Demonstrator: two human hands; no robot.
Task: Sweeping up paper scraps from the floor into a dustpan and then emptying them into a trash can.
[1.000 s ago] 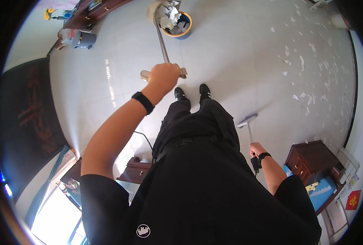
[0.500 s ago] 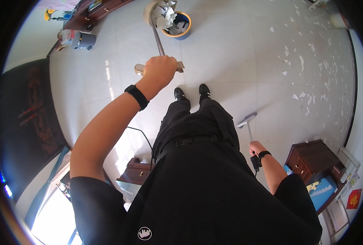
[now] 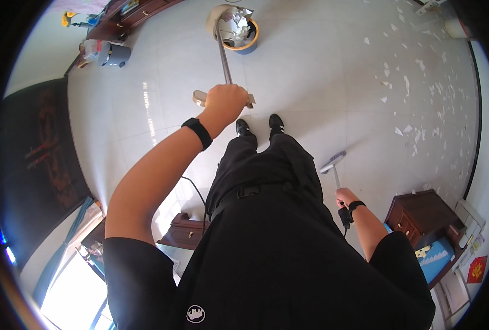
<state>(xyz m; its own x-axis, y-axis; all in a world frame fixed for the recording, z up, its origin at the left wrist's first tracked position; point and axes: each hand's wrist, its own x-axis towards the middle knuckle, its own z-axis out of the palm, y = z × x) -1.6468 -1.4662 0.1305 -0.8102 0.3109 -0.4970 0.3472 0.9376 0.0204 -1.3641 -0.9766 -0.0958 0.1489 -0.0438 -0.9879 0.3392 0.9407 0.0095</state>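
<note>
My left hand (image 3: 225, 102) is closed around the metal pole (image 3: 222, 52) of a long-handled dustpan. A beige crosspiece (image 3: 200, 99) pokes out beside that hand. The beige pan (image 3: 218, 12) at the pole's far end is tipped over a round bin (image 3: 248, 43) with an orange rim, and crumpled paper scraps (image 3: 236, 30) lie in the bin. My right hand (image 3: 346, 197) hangs low at my side, gripping the handle of a broom whose pale head (image 3: 332, 162) rests on the tiled floor. My black shoes (image 3: 258, 125) stand just behind the left hand.
White paper scraps (image 3: 404, 82) are scattered over the floor to the right. A dark wooden cabinet (image 3: 420, 214) stands at the lower right, a small wooden unit (image 3: 184, 231) behind my left side, and a grey container (image 3: 115, 55) by a long sideboard (image 3: 134, 14) at the upper left.
My left hand has shifted slightly along the floor line while keeping hold of the pole; the pan stays tipped over the bin. The right hand and broom have not moved.
</note>
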